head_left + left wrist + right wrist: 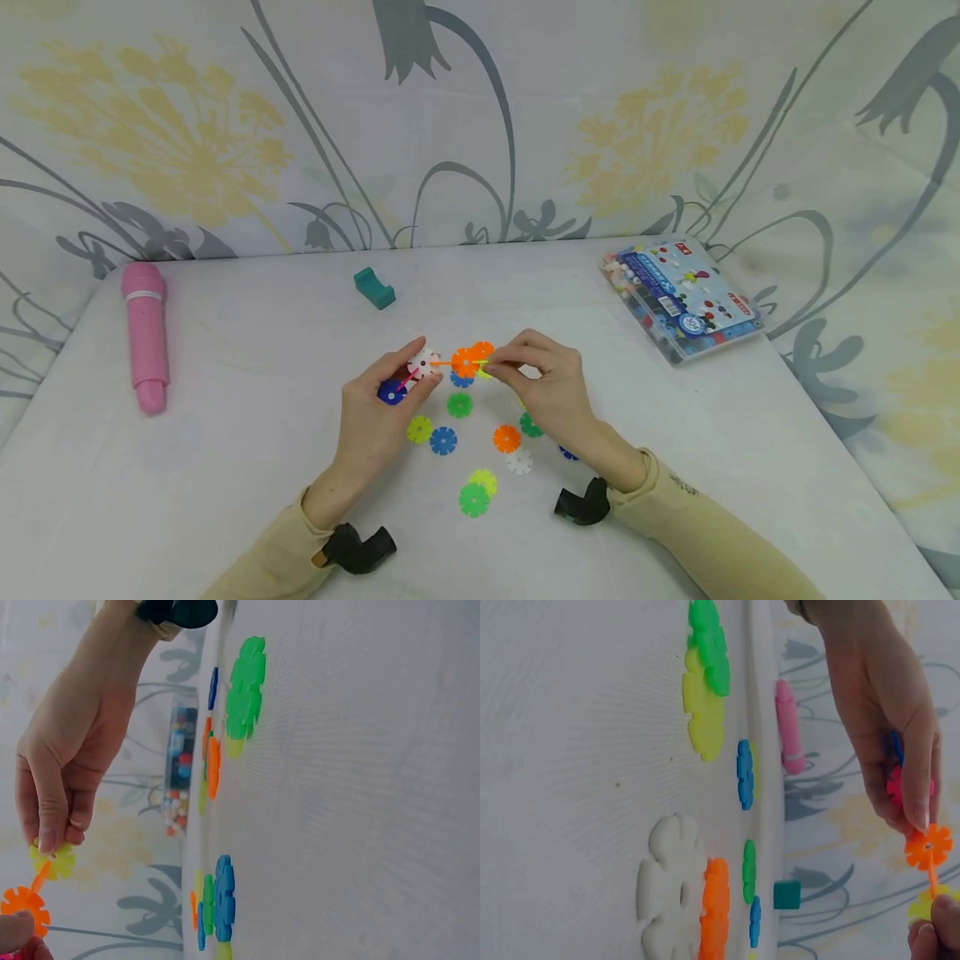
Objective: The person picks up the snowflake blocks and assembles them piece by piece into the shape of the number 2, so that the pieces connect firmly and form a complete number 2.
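A chain of notched plastic discs spans both hands. My left hand (375, 412) grips its left part between thumb and fingers: a blue disc (391, 392), a pink disc (909, 787) and a white disc (423, 364). Two orange discs set crosswise follow; one orange disc (928, 847) faces the right wrist view, right at the left fingertips. At the chain's right end my right hand (551, 387) pinches a yellow disc (58, 859) between thumb and forefinger. The chain is raised above the table, and the left fingers partly hide it.
Loose discs lie beneath the hands, among them a green disc (460, 406), a blue disc (443, 441) and an orange disc (506, 438). A teal block (374, 288) stands behind. A pink cylinder (147, 337) lies left, a clear case of pieces (682, 296) at back right.
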The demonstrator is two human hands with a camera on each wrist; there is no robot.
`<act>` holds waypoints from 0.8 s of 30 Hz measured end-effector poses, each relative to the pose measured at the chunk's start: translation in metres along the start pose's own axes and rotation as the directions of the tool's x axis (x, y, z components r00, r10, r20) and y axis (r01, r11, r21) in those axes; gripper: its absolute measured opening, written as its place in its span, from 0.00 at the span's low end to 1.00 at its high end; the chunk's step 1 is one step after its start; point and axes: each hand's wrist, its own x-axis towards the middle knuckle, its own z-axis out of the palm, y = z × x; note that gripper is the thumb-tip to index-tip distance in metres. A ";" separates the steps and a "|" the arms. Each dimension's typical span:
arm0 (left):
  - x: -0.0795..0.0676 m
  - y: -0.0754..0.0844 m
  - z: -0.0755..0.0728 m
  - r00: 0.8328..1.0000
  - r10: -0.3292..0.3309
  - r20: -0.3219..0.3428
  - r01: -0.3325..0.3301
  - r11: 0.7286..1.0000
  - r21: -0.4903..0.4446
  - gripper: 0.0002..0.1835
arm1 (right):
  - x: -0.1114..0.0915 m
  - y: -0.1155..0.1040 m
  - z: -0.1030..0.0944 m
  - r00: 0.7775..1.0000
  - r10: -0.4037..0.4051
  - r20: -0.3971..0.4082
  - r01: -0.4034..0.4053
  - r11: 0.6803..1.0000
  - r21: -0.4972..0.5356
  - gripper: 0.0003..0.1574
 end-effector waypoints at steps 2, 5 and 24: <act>0.000 0.000 0.000 1.000 -0.023 -0.009 0.023 1.000 -0.001 0.26 | 0.000 -0.001 0.000 0.999 0.050 0.009 -0.050 0.998 0.039 0.06; 0.001 -0.001 0.000 0.998 -0.056 -0.017 0.056 0.998 0.002 0.25 | 0.000 -0.001 -0.001 0.991 0.132 0.020 -0.133 0.988 0.075 0.11; 0.009 -0.004 -0.007 0.993 -0.096 -0.075 0.094 0.995 -0.028 0.22 | 0.004 -0.001 -0.017 0.551 0.461 0.696 -0.224 0.885 -0.409 0.12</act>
